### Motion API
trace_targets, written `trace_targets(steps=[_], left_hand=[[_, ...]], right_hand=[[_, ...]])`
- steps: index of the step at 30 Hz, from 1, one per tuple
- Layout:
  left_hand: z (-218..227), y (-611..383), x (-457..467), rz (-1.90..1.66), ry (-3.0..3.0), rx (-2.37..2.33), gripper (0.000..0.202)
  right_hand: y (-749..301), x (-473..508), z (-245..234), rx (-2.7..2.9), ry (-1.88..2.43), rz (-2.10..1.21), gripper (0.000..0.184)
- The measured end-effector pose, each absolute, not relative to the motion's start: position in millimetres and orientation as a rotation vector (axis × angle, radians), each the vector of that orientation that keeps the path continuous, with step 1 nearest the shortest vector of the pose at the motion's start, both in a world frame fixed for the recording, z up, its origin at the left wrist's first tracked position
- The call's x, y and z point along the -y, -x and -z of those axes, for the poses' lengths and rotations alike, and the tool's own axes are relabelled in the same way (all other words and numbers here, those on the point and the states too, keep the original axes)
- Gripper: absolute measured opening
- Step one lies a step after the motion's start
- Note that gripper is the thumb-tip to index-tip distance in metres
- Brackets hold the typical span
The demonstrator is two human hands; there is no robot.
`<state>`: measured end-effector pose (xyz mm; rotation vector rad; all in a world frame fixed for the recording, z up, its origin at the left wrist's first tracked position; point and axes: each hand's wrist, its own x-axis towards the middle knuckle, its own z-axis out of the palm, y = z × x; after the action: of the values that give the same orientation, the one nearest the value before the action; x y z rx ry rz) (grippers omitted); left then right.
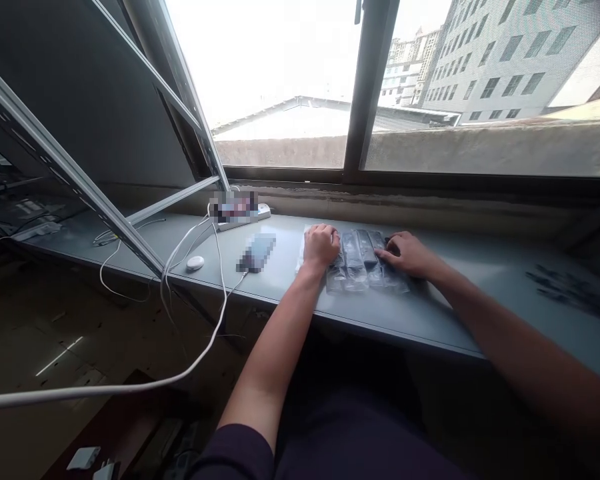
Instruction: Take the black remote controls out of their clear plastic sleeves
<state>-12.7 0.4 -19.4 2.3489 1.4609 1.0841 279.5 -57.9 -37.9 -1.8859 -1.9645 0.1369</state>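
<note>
Several clear plastic bags [356, 261] with dark contents lie side by side in a row on the grey table [430, 327]. What the bags hold is too blurred to name. At the row's left end my left hand [321, 245] is closed, its fingers curled over the bag edge. My right hand [406, 255] grips the right end, thumb and forefinger bent against the plastic. Its remaining fingers are partly hidden behind the bags.
A phone-like device [258, 253], blurred out, lies left of the bags with a cable attached. Beside it are a round white case [195, 263] and a power strip [245, 218]. White cables [220, 293] hang over the table edge near a metal frame [80, 173]. Dark pieces [575, 290] lie right.
</note>
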Motion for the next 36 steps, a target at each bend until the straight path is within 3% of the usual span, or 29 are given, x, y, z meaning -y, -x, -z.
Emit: trace_targets(steps=[11,24,27,33,36], left_hand=[[20.4,5.5,-4.6,-1.046,-2.445,-1.414,0.025],[18.7,0.8,-0.9,-1.076,-2.495,-1.329,0.025],[19.1,3.0,-2.8,-1.079,-2.501,-1.305,0.024],[20.0,-0.8,-7.1,-1.186,-2.364,-1.131,0.028],[16.5,-3.7,-8.3,-1.226,-2.012,-0.980,0.042]], right_hand=[[-269.4,51.1,38.6,1.778,1.994,-0.140,0.060],[-257.2,67.9,13.2,1.597,1.897,-0.210,0.044],[-248.8,80.1,-1.5,1.430,1.686,-0.392,0.036],[-217.1,96.0,-12.7,1.068,1.092,-1.101,0.026],[-205.2,102.6,-14.1,1.045,1.033,-1.305,0.024]])
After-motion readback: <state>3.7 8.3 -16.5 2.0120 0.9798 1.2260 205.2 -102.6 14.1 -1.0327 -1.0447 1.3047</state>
